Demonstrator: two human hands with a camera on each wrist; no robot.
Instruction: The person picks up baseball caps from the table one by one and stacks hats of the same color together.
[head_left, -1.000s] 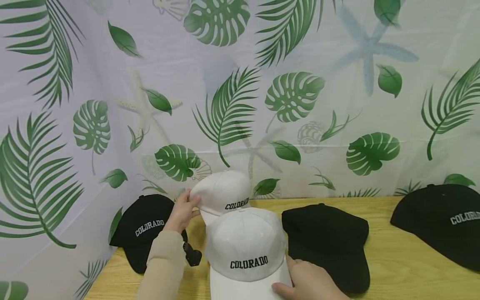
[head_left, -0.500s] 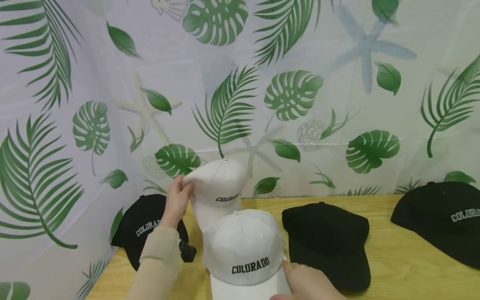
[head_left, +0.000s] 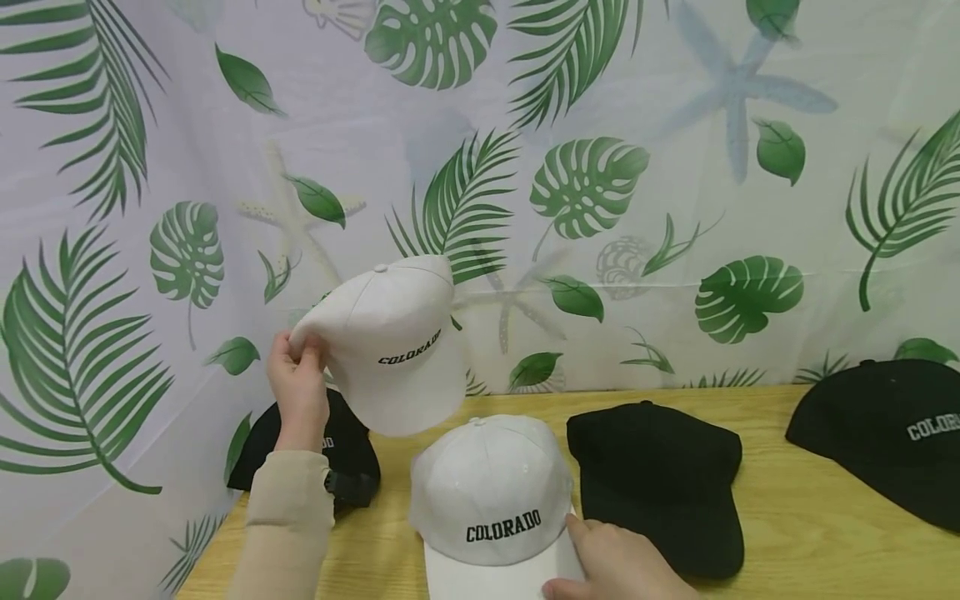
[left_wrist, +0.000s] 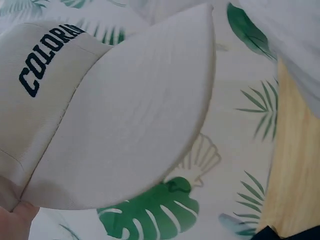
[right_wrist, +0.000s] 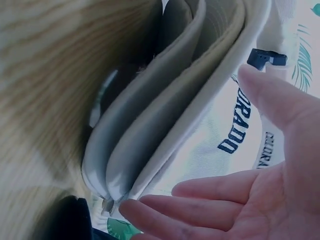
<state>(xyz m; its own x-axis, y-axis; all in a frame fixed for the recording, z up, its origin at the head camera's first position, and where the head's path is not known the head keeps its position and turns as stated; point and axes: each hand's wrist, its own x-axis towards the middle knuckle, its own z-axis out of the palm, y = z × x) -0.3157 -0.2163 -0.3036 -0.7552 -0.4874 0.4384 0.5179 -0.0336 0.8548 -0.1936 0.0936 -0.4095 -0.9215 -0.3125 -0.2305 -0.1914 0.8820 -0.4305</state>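
Here we counted three black caps (head_left: 656,492), left hand (head_left: 302,392) pinching one white cap (head_left: 390,321), uncurled right hand (head_left: 618,562) touching one white-cap stack (head_left: 491,475).

On the left I can see a long sleeve (head_left: 281,529), pale beige, plain and matte, with a few soft folds and a straight-edged cuff (head_left: 288,471) at the wrist. Both my left grip (head_left: 298,387) and right grip (head_left: 622,562) are bare; up close the right one shows rounded fingertips (right_wrist: 184,189), a tapered thumb (right_wrist: 267,95) and fine joint creases.
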